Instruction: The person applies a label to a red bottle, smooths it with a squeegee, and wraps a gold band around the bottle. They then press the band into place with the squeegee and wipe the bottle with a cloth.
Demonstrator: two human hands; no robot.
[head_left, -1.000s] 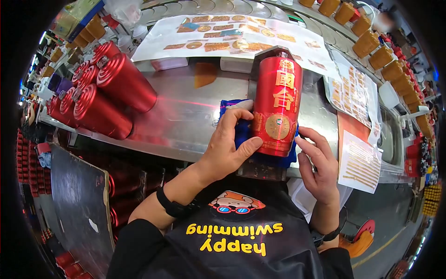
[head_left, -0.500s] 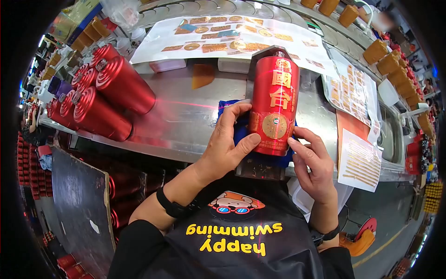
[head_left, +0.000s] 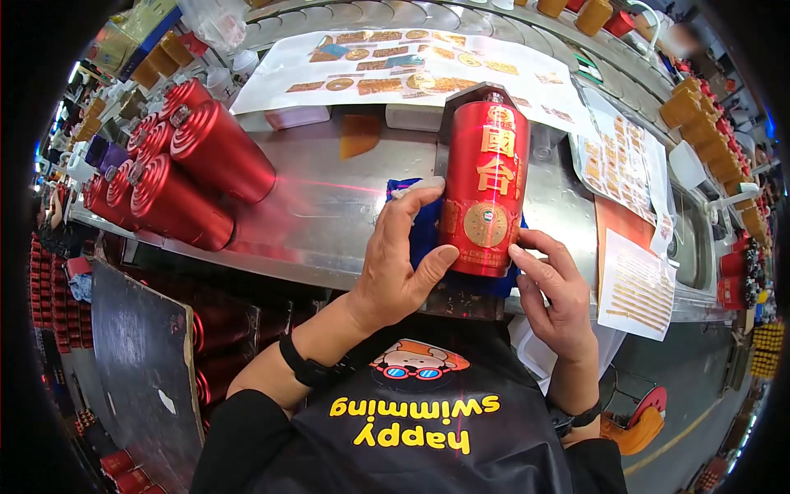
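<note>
So since the first frame the red bottle [head_left: 485, 189] has slid a touch toward 9 o'clock, and the right hand [head_left: 559, 296] has followed it in. The left hand [head_left: 395, 263] has loosened a bit, and the brown containers [head_left: 592, 16] on the far line have shifted along.

Nearest is the person's black apron [head_left: 428, 412], yellow lettering upside down from this view. Just past it, the left hand is at the bottle's 8 o'clock side, open in a loose C, thumb and index spread by the edge; can't tell if either tip actually touches. The right hand is at 4 o'clock, fingers half-curled and not wrapped around anything, thumb tip at the bottle's lower edge.

The bottle lies between them, gold characters facing up, base toward the person, neck at 12 o'clock. Its lower part is on a blue cloth [head_left: 424, 239], with a dark holder [head_left: 451, 123] around the neck end, all on the metal bench [head_left: 329, 222].

Over at 4 o'clock there's a sheet of thin gold strips [head_left: 638, 288]. More red bottles [head_left: 222, 152] lean in a cluster around 10, an amber piece [head_left: 360, 136] is near 11, and a big label sheet [head_left: 288, 66] spreads from 11 to 1.
</note>
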